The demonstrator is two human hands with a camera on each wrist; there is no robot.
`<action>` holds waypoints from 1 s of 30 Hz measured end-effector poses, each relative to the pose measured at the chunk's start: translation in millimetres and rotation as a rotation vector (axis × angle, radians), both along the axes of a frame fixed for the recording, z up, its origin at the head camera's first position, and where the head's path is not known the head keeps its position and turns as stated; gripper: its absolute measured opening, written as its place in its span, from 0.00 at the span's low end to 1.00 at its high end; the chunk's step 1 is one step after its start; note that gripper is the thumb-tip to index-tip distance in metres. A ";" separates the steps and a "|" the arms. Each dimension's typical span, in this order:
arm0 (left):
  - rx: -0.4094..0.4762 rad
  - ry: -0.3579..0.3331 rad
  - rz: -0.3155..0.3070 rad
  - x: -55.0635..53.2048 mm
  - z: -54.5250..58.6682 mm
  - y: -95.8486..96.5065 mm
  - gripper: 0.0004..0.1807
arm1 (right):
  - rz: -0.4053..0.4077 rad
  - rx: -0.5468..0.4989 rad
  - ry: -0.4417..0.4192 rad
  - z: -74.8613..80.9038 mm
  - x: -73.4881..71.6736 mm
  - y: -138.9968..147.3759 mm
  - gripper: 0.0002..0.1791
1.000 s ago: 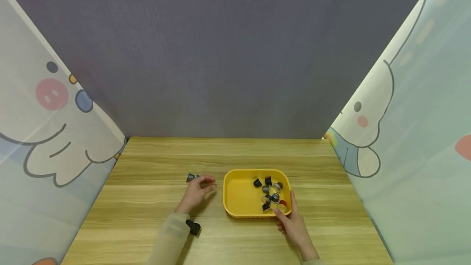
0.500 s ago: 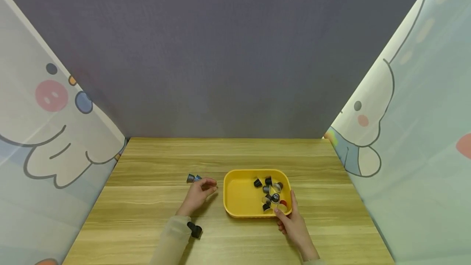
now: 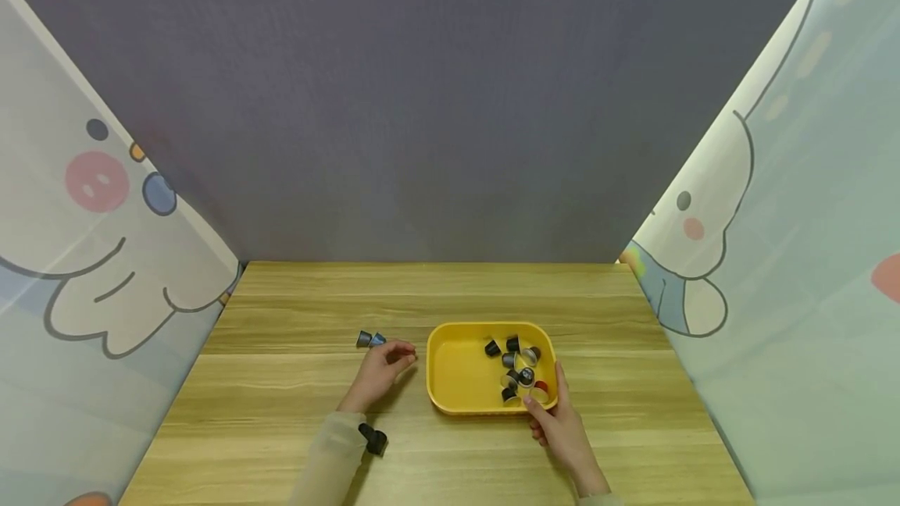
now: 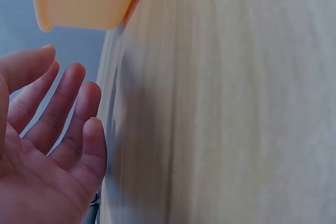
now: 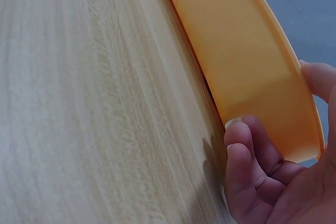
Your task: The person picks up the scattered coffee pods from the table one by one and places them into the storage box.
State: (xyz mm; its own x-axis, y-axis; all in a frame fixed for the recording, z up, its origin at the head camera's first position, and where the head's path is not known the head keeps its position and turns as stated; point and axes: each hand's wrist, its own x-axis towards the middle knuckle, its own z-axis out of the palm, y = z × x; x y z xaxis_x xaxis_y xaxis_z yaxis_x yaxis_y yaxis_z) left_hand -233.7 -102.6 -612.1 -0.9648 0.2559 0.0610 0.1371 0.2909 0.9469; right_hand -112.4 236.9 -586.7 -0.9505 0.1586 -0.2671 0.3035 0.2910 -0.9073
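My right hand (image 3: 562, 428) grips the near right corner of a yellow tray (image 3: 450, 411). In the right wrist view the thumb lies over the rim and fingers curl against the outer wall. Several coffee capsules lie in the tray's right half, among them a black capsule (image 3: 492, 349) and a red capsule (image 3: 541, 387). Left of the tray, my left hand (image 3: 380, 373) hovers with loosely bent fingers. The left wrist view shows nothing in its palm. Just behind it, a dark grey capsule (image 3: 363, 339) and a blue capsule (image 3: 378, 340) lie on the table.
The wooden table (image 3: 281, 381) spreads out on all sides of the tray. A dark grey panel (image 3: 436, 115) rises at its back edge. Curtains with cartoon prints hang left and right. A black strap (image 3: 373, 439) sits at my left wrist.
My left hand has shifted slightly to the right, so the blue capsule shows more fully. My right hand and the tray have stayed in place.
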 end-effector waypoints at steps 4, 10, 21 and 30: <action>-0.008 -0.024 0.011 0.2 2.9 -1.3 0.09 | -0.003 -0.004 0.006 -1.4 0.2 0.4 0.53; 0.018 -0.031 0.023 1.1 5.6 -0.5 0.10 | -0.003 0.004 0.002 1.0 0.8 -0.5 0.54; 0.039 0.001 0.038 0.3 28.1 3.2 0.11 | -0.001 0.010 0.003 1.4 2.2 -0.9 0.54; 0.040 0.125 0.117 -6.4 46.1 -7.1 0.09 | -0.005 0.010 -0.004 2.5 2.1 -1.5 0.53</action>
